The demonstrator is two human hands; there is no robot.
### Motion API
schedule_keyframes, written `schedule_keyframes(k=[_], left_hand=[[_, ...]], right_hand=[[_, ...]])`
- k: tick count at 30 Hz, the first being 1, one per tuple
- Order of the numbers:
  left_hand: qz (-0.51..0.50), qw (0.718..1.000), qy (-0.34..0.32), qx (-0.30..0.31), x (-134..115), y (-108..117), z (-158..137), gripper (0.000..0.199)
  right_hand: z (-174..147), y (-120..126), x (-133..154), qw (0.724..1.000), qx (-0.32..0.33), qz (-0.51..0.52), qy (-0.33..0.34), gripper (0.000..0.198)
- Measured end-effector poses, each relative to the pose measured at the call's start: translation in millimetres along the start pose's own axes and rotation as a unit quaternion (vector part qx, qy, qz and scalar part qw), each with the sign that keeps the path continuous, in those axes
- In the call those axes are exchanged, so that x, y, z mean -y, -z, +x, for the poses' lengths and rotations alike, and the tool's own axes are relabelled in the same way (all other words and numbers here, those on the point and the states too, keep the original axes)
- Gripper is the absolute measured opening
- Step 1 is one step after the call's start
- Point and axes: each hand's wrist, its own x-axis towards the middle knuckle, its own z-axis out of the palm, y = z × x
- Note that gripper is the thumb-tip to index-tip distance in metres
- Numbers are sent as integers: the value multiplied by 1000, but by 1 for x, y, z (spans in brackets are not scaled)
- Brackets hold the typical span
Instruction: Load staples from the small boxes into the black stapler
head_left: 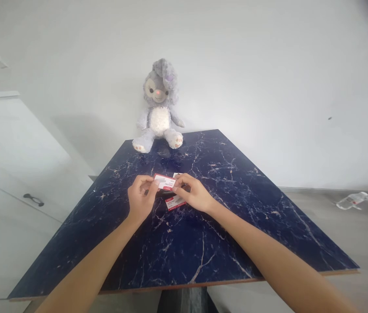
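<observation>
Between my two hands is a small red-and-white card (165, 182), its printed face tilted up toward me. My left hand (141, 195) pinches the card's left edge between thumb and fingers. At its right edge, my right hand (193, 191) grips it the same way. Just below the held card, a second red-and-white card (174, 202) lies on the table, partly covered by my right hand. A white piece with dark print (177, 174) shows behind my right fingers; most of it is hidden. The print is too small to read.
The dark blue marbled table (184, 248) narrows toward the wall. A grey plush rabbit (160, 104) sits at its far edge. On the left stands a white cabinet (17, 174) with a dark handle. Clear plastic bottles (362, 199) lie on the floor at right.
</observation>
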Motion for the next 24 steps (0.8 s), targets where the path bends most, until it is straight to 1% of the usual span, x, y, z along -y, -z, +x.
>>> schedule_keyframes(k=[3, 7, 13, 19, 21, 24], left_hand=[[-2, 1000, -7, -23, 2, 0, 2, 23], [-8, 999, -20, -35, 4, -1, 3, 25], [-22, 999, -7, -27, 3, -1, 3, 25], [-45, 999, 22, -18, 1, -2, 5, 25], [-59, 997, 44, 0, 1, -1, 6, 24], [-80, 992, 71, 66, 3, 1, 9, 26]], right_hand=[[0, 2, 3, 1000, 28, 6, 1, 4], [0, 1, 7, 1000, 29, 2, -4, 8], [0, -3, 1, 999, 12, 37, -28, 14], [1, -4, -5, 997, 4, 59, -46, 17], [1, -4, -5, 995, -5, 65, -71, 19], [1, -3, -5, 991, -45, 65, -105, 20]])
